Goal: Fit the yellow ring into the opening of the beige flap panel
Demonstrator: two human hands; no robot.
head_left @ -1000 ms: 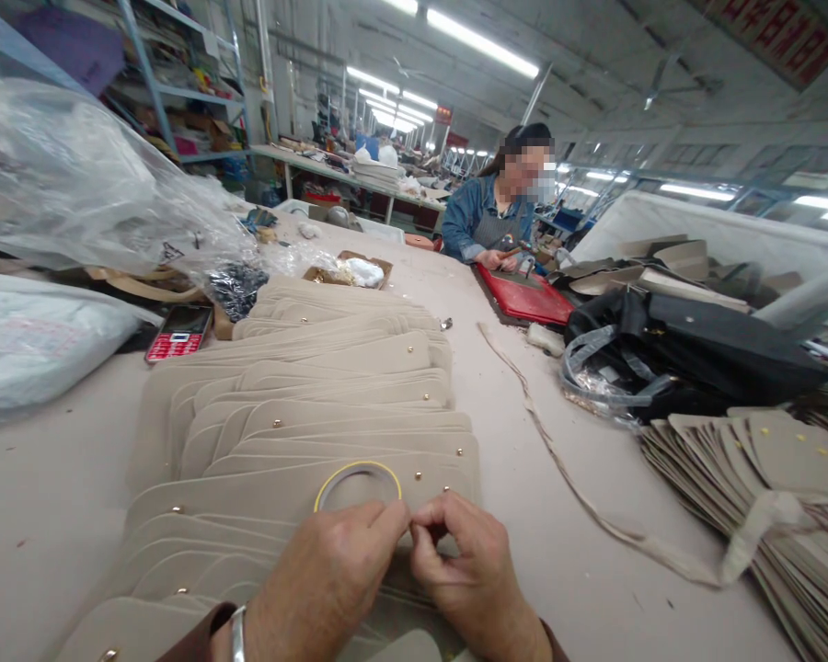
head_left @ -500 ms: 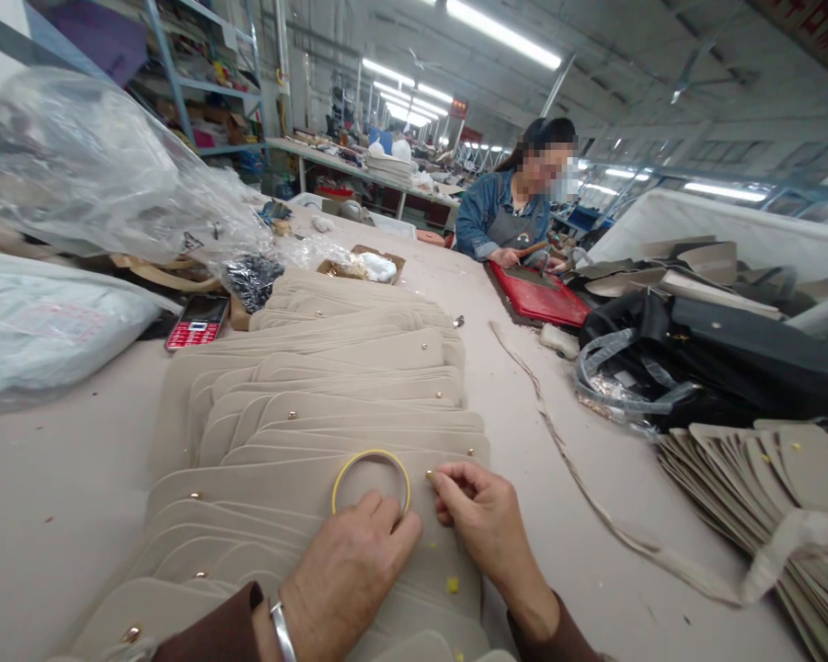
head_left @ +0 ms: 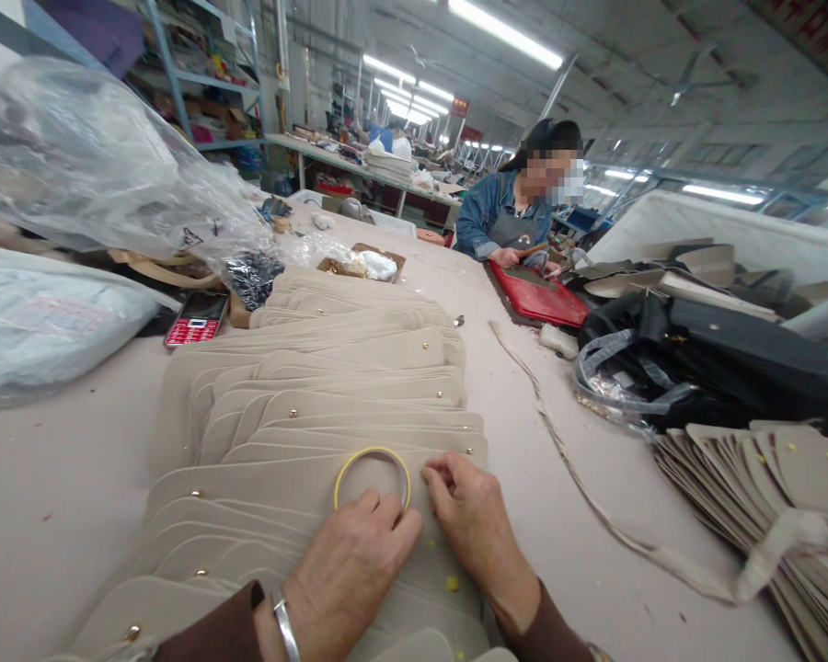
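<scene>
Overlapping beige panels (head_left: 269,483) with rounded ends and small gold-coloured metal studs (head_left: 197,494) lie in a long row before me. My left hand (head_left: 351,561) is closed on the lower edge of a roll of yellow tape (head_left: 338,478), which rests over one panel. To its right, my right hand (head_left: 473,506) has thumb and forefinger pinched together at that panel's right end. Whatever lies between those fingertips is hidden. Lower on the panels, beside my right wrist, sits a small yellow tape piece (head_left: 452,583).
At right are a fanned stack of panels (head_left: 724,487), a black bag (head_left: 718,359) and a long fabric strip (head_left: 558,441). Plastic-wrapped bundles (head_left: 62,322) and a red phone (head_left: 197,320) lie left. A co-worker (head_left: 503,216) works behind a red piece (head_left: 538,294).
My right hand has shifted slightly up and left, and its fingertips now cover the spot where a small gold-coloured bit showed. My left hand and the tape roll stay almost still.
</scene>
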